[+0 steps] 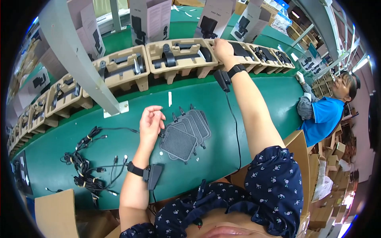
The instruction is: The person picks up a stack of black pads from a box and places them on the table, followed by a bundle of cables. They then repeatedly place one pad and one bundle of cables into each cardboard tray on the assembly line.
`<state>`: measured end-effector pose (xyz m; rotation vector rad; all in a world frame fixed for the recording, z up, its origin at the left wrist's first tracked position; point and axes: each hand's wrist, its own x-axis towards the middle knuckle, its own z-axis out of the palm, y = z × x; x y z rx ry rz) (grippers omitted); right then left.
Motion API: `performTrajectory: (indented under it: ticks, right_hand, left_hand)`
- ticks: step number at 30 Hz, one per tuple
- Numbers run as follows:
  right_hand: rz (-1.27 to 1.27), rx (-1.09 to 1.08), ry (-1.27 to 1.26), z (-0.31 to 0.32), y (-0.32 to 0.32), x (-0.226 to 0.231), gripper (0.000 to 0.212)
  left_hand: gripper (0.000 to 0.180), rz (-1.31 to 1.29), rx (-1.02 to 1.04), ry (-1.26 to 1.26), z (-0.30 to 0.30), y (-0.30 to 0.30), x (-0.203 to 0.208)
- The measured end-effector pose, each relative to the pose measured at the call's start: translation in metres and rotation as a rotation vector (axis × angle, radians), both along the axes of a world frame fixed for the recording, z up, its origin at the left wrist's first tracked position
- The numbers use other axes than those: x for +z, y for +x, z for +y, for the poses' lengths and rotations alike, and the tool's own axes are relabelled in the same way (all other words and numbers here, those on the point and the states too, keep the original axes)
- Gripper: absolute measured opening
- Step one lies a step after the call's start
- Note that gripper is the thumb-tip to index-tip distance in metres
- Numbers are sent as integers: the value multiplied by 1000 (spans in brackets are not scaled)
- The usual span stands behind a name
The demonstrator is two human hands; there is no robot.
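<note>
My left hand [152, 123] hovers over the green worktable, palm turned up and fingers loosely bent, with nothing visible in it. Beside it lies a loose stack of dark grey textured mesh panels [180, 141] with small tabs on their edges. My right hand [224, 51] reaches to the far side, into the near-left part of a brown moulded pulp tray [251, 59]. Its fingers are bent, and what they hold is hidden. Next to that stands another pulp tray [158, 71] with a black ringed part [168, 55] inside.
Bundled black cables [83, 166] lie left on the green table [131, 166]. A row of filled trays [65, 99] curves along the back, with printed boxes [151, 22] behind. A metal post [75, 55] stands front left. A co-worker in blue [327, 115] sits at right.
</note>
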<state>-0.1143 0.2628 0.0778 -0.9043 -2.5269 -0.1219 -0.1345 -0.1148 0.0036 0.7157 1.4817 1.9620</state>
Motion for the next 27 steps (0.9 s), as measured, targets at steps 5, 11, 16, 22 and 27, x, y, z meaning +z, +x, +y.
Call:
performTrajectory:
  ticks: [5, 11, 16, 22, 27]
  right_hand:
    - [-127, -2, 142, 27, 26, 0, 19]
    - [146, 397, 155, -103, 53, 10, 18]
    - [-377, 719, -75, -246, 106, 23, 58]
    - [-660, 970, 37, -272, 139, 4, 84]
    - [-593, 1042, -71, -255, 132, 8, 64]
  left_hand:
    - [16, 12, -37, 32, 14, -1, -4]
    - [13, -39, 183, 102, 5, -10, -4]
    - [13, -68, 315, 130, 4, -11, -11]
    - [13, -64, 277, 112, 8, -4, -9]
    - [12, -63, 271, 98, 6, -6, -11]
